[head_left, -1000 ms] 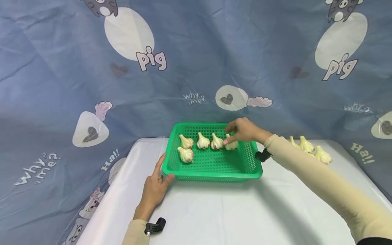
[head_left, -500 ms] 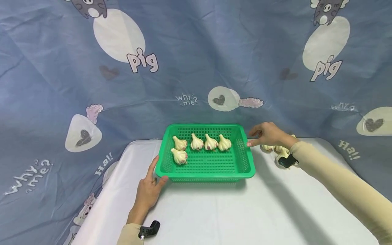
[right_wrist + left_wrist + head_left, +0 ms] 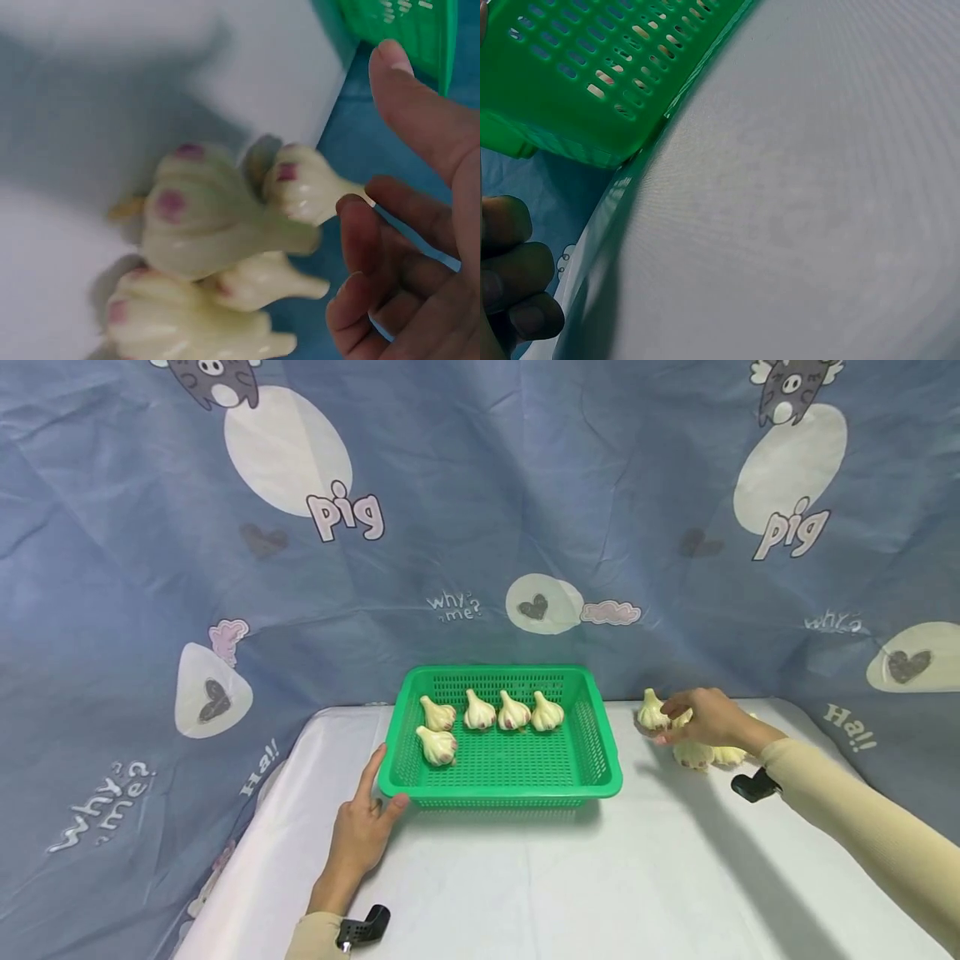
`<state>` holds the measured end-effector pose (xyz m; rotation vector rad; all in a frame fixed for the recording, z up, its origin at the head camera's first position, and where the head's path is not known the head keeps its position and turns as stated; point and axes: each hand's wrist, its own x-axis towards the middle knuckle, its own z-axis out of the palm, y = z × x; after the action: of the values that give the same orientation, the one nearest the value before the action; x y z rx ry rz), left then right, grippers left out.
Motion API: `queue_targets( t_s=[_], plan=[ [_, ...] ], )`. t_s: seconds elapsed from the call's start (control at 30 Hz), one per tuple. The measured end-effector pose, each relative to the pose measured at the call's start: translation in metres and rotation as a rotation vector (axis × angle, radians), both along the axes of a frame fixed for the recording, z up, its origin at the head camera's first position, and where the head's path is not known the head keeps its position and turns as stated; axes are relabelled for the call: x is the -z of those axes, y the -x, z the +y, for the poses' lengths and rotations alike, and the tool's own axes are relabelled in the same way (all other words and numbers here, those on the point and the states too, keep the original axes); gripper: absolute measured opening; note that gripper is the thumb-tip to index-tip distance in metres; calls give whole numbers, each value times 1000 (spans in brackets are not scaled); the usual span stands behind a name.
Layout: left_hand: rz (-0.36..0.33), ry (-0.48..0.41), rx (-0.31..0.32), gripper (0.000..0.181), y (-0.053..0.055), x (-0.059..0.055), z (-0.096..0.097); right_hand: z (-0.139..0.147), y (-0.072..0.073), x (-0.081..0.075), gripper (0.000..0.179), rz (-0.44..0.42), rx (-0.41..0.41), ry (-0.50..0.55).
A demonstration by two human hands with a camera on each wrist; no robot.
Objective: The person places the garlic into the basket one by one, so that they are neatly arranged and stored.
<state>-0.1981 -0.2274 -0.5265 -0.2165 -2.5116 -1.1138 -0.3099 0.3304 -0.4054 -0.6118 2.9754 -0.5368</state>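
Note:
In the head view, several garlic bulbs sit in the green plastic basket, most in a row toward its back and one in front at the left. My left hand rests at the basket's front left corner, index finger along the side and thumb at the front rim. Its other fingers hang bent below the basket in the left wrist view. Over the loose garlic at the right reaches my right hand, thumb and fingers apart and nothing held. Close to its fingers are several garlic bulbs in the right wrist view.
A white cloth covers the table under the basket. Behind it hangs a blue printed curtain. The outermost loose garlic bulb lies between the basket and the right hand, near the table's back edge.
My right hand has left the garlic bulb at the basket's right and moved right, past the rim, to the loose garlic. The left hand stays at the basket's corner.

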Motion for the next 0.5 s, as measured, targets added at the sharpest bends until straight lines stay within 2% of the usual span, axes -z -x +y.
queue_targets(
  t_s=[0.27,0.5],
  plan=[
    [7,-11,7,85,0,-1,0,27,-13,12,66,-16,99,9],
    [-6,-20,-3,85,-1,1,1,39,-19,21,70,25,119,-87]
  ],
)
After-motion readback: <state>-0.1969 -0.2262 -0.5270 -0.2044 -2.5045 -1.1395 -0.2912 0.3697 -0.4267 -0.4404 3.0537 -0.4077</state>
